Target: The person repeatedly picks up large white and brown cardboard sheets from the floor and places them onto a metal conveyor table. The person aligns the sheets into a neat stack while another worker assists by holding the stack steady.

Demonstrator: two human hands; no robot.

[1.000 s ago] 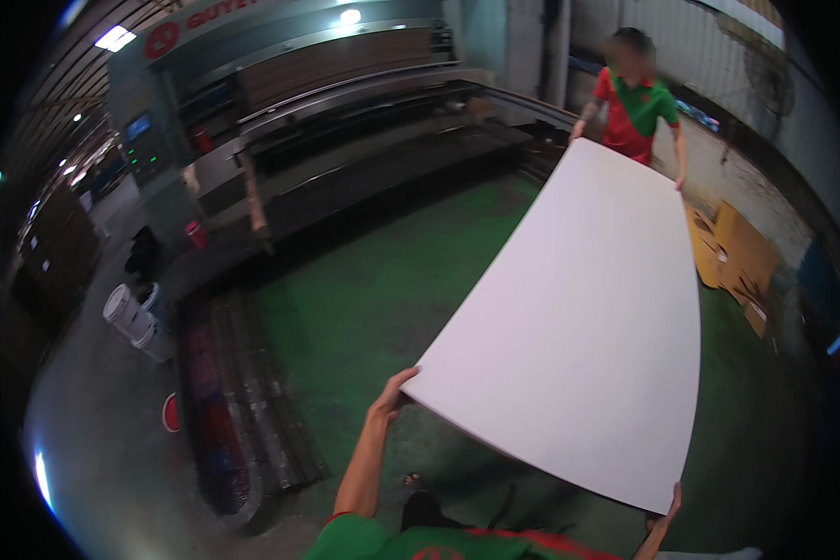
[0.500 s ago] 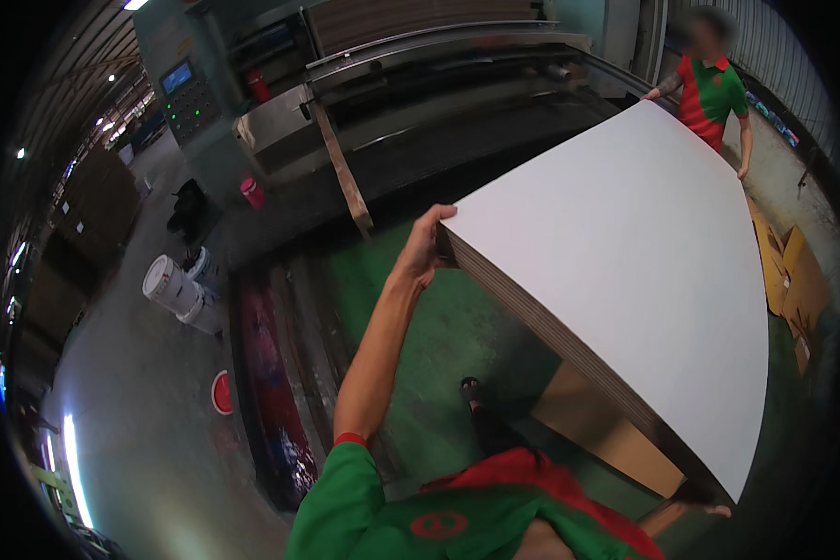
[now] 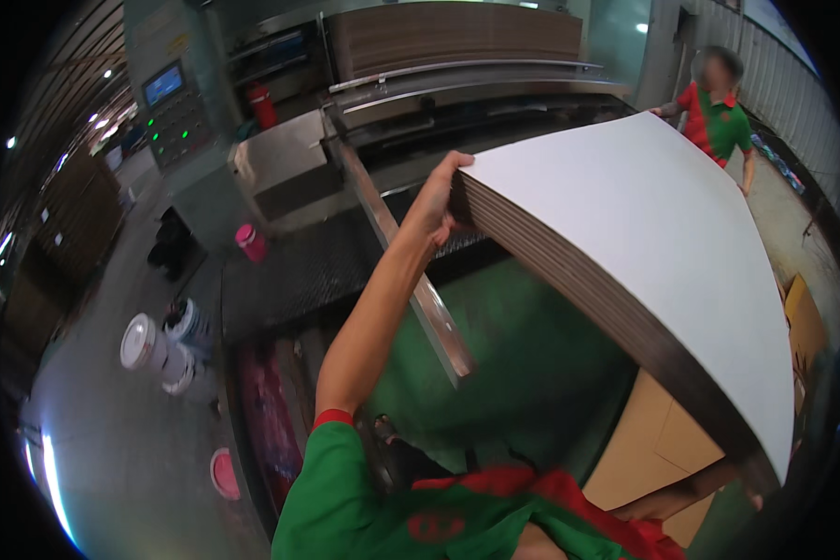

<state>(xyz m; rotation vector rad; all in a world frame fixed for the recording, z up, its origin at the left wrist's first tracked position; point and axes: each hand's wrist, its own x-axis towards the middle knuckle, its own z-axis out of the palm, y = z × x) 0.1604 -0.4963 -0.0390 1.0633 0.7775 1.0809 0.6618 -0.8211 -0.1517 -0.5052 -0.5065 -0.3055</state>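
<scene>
A thick stack of cardboard sheets, white on top with brown layered edges, is held up in front of me. My left hand grips its left corner, thumb on the white face and fingers at the edge and below. My right hand supports the near right corner from underneath; most of it is hidden by the stack. A co-worker in a red and green shirt stands at the far end, hands at the sheets' far edge.
A large machine with a control panel stands ahead. A metal bar juts from it below the stack. Brown cardboard lies lower right. White buckets, a pink container and a trough with red liquid are at left.
The stack has risen and tilted, showing more of its layered edge, with both my hands still on it. My view has shifted, and the machine's bar appears nearer below.
</scene>
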